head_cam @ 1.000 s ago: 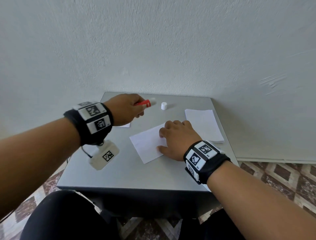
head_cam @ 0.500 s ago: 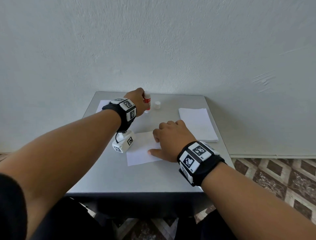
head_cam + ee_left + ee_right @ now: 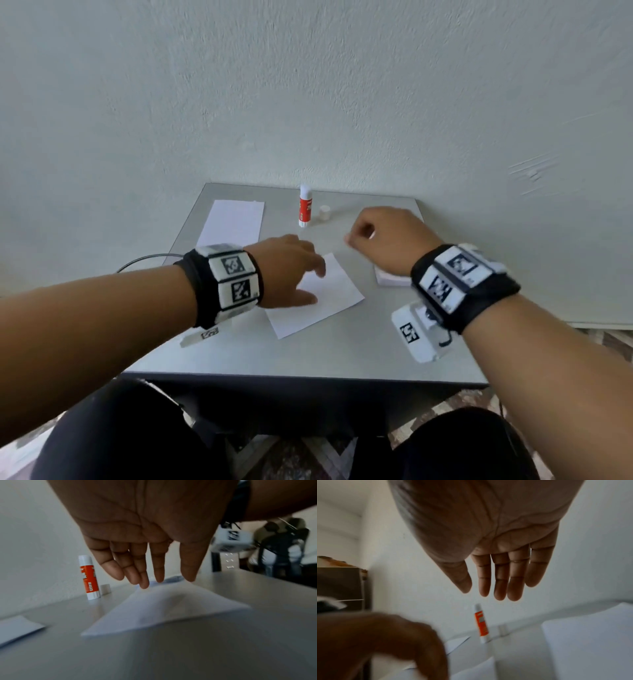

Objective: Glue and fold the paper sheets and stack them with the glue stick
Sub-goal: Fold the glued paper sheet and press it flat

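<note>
An orange and white glue stick [image 3: 304, 205] [image 3: 89, 577] [image 3: 482, 623] stands upright and uncapped near the back of the grey table [image 3: 308, 356], held by nobody. Its white cap [image 3: 324, 212] [image 3: 105, 588] sits just to its right. A single white sheet [image 3: 318, 301] [image 3: 163, 609] lies in the middle. My left hand [image 3: 291, 270] [image 3: 154, 581] is spread over the sheet's left part with straight fingers; I cannot tell whether it touches. My right hand [image 3: 383, 236] [image 3: 493, 595] is raised, empty, with its fingers straight, above the paper stack [image 3: 390, 279] [image 3: 590, 635].
Another white sheet [image 3: 233, 222] lies flat at the back left of the table. The pale wall stands directly behind the table's far edge. A black cable [image 3: 147, 260] runs off the left side. Patterned floor tiles show beyond the table on the right.
My left hand stood the glue stick up at the back and came down to the middle sheet. My right hand lifted off that sheet and moved right, above the stack.
</note>
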